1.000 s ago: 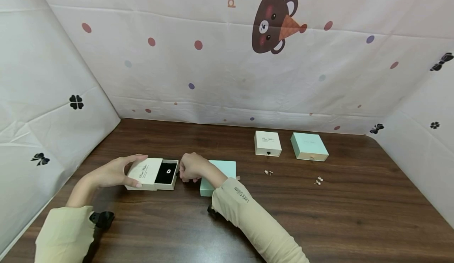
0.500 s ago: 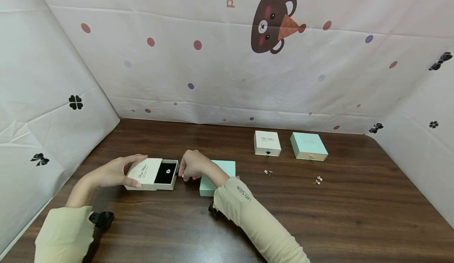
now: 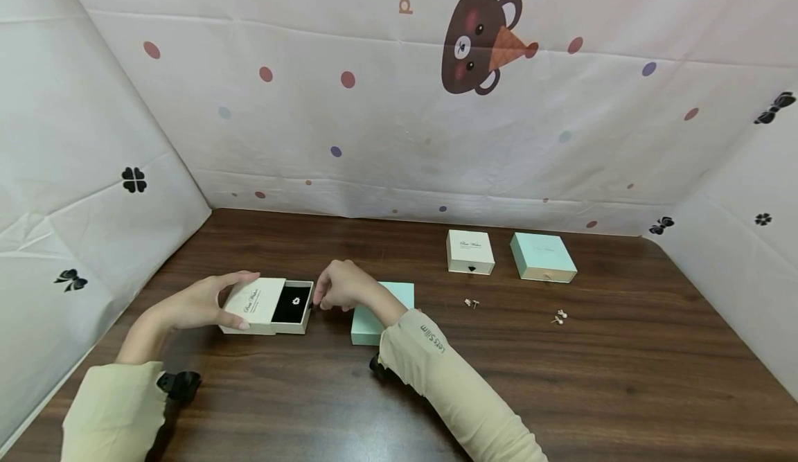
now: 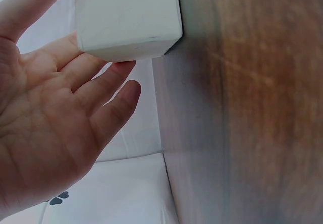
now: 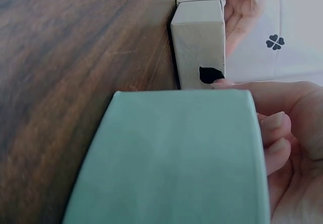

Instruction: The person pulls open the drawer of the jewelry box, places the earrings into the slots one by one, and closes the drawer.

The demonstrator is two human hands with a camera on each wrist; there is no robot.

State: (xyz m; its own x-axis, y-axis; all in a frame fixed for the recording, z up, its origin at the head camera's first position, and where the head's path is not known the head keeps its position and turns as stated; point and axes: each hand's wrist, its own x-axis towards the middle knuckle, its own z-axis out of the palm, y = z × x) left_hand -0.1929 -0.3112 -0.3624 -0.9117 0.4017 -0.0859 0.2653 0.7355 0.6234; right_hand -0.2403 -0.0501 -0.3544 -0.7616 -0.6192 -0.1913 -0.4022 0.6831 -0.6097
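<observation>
"Best Wishes" script on front cream box (image 3: 264,303) and rear cream box (image 3: 470,251), "LetsSlim" on right sleeve (image 3: 455,382), sideways "and" on backdrop (image 3: 399,116)

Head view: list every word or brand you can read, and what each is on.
"Best Wishes", in script: the partly open cream box; the print below is too small to read.
"Best Wishes", in script: the rear cream box; smaller print unreadable.
"Let's Slim", as best it reads: the right sleeve.
"and", sideways near the top edge: the white backdrop.
Too faint to read: lettering on the rear mint box.
</observation>
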